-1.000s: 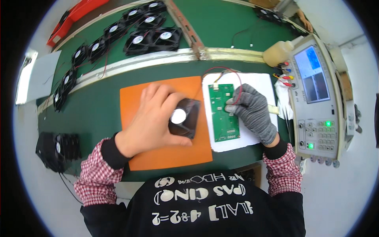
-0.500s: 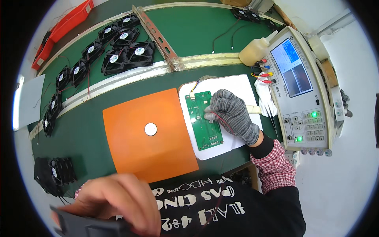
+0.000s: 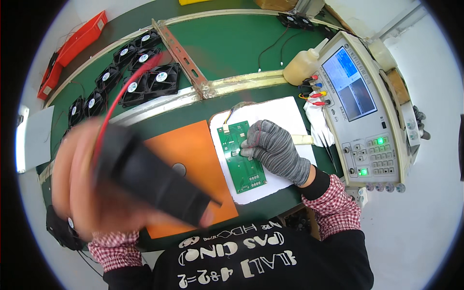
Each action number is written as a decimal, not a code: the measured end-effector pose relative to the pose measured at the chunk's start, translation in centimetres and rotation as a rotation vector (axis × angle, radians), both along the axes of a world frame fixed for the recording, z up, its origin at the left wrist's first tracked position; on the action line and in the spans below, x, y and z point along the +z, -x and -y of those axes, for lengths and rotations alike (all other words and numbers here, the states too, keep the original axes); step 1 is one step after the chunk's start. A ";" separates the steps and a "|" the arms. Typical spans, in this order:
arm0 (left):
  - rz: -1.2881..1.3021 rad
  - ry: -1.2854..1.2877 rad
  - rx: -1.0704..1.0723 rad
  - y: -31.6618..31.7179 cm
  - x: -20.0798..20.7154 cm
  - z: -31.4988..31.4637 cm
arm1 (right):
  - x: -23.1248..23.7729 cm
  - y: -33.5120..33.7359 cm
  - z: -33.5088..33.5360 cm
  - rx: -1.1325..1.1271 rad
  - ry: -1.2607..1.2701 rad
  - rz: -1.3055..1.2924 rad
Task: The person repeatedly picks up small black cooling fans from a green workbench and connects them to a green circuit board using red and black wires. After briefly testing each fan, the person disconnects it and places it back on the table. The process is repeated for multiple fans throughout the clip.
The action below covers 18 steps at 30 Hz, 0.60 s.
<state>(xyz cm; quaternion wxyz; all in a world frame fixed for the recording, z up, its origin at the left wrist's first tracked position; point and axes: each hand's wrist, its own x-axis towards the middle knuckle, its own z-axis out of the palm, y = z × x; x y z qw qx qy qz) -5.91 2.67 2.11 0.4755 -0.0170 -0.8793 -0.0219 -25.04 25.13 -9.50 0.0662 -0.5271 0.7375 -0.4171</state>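
Observation:
Close to the camera, my bare left hand (image 3: 77,179) is closed round a black cooling fan (image 3: 150,174), seen edge-on and smeared by motion. A red wire (image 3: 116,101) arcs up from it, its far end blurred. My right hand (image 3: 273,147), in a grey knitted glove, rests over the right side of a green circuit board (image 3: 232,166). Its thumb and fingertips are pinched at the board's middle; what they hold, if anything, is hidden. A white plug with coloured wires (image 3: 226,127) sits at the board's top left corner. Under the board lies a white pad (image 3: 295,116).
An orange sheet (image 3: 193,145) with a round hole lies left of the board, partly behind my left hand. Several black fans (image 3: 162,77) stand at the back left, near red bins (image 3: 82,38). On the right are a tester (image 3: 360,111) with a lit screen, clip leads, tweezers (image 3: 329,145) and a bottle (image 3: 302,65).
My left hand has risen from the lower edge with the fan, up and across the orange sheet. The red wire, earlier along the glove, now arcs above my left hand. My right hand stays at the board.

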 end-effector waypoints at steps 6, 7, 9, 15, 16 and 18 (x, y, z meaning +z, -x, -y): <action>0.375 0.035 0.046 12.6 -5.2 8.7 | -0.3 -0.4 0.1 -0.052 0.212 0.129; 0.503 0.034 0.159 13.1 -7.1 10.7 | 0.2 -0.6 0.1 -0.074 0.203 0.168; 0.903 -0.136 0.200 13.0 -7.5 13.0 | 1.4 -0.9 0.2 -0.108 0.178 0.248; 0.593 -0.173 -0.793 8.4 -3.8 0.9 | 3.2 -1.9 -0.3 -0.086 0.167 -0.303; 0.665 -0.123 -0.948 5.8 -3.4 -1.0 | 4.0 -2.7 0.5 0.092 0.216 -0.278; 0.857 0.099 -1.129 1.6 -2.4 -3.6 | 4.0 -3.8 1.1 0.347 -0.021 0.032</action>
